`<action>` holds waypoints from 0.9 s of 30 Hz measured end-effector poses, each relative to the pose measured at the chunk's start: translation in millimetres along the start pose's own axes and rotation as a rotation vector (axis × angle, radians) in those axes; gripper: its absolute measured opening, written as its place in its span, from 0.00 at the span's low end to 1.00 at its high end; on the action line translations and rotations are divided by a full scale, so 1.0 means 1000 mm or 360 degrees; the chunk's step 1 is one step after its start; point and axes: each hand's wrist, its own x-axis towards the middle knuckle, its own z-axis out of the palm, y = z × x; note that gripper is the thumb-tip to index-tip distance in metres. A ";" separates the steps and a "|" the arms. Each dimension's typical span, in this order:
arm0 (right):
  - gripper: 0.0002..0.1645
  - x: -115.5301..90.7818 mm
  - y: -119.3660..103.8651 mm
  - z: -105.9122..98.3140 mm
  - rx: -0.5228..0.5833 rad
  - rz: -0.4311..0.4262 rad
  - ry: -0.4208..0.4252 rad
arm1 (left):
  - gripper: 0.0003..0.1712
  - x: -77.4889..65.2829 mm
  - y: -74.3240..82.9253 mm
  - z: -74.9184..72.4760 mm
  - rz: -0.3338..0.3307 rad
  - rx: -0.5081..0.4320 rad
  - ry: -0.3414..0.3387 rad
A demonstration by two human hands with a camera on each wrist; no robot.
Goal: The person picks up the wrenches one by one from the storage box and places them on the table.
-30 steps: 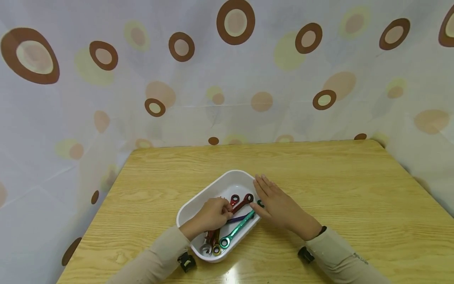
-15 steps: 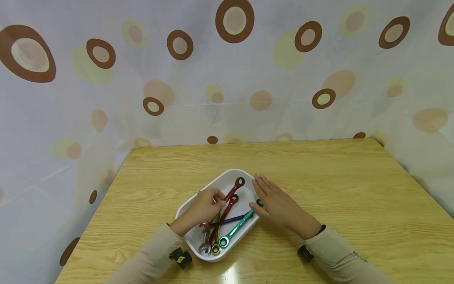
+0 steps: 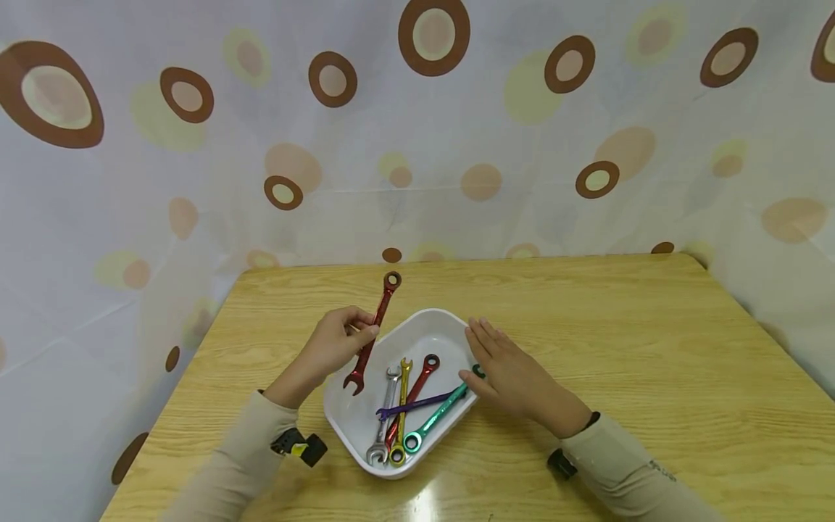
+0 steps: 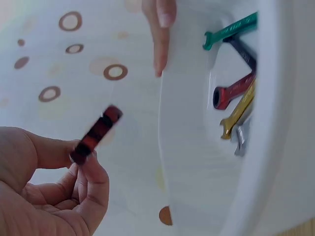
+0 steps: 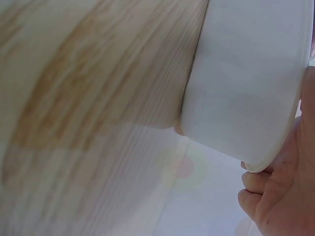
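Note:
My left hand [image 3: 333, 346] pinches a red combination wrench [image 3: 383, 301] between thumb and fingers, above the left rim of a white tray [image 3: 443, 341]. The wrench's ring end points up and away, its open jaw down. Inside the tray lie a silver wrench [image 3: 389, 397], a yellow wrench [image 3: 401, 431], another red wrench [image 3: 421, 378], a purple wrench [image 3: 425, 401] and a green wrench [image 3: 441, 415], partly crossing. With fingers extended, my right hand [image 3: 512, 373] rests against the tray's right rim. Its thumb reaches over the rim near the green wrench's far end.
The tray stands near the front of a wood-grain table [image 3: 587, 312]. A pale curtain [image 3: 417, 145] with brown and yellow circles hangs behind and at both sides. A black strap device [image 3: 300, 446] is on the left wrist.
My left hand has lifted the red wrench out of the tray and carried it up and left, turning it more upright. The right hand stays at the rim.

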 end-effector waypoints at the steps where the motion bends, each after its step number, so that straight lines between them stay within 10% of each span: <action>1: 0.44 0.000 0.000 0.000 0.0001 0.0001 0.0000 | 0.11 0.001 -0.001 -0.004 -0.0011 -0.0008 0.0009; 15: 0.43 -0.001 0.000 0.001 0.0022 0.0013 -0.0007 | 0.20 0.027 -0.035 -0.039 -0.0257 -0.0205 0.0132; 27: 0.43 0.000 -0.002 0.001 0.0006 0.0010 -0.0006 | 0.16 0.054 -0.083 -0.031 -0.0369 -0.0124 0.0251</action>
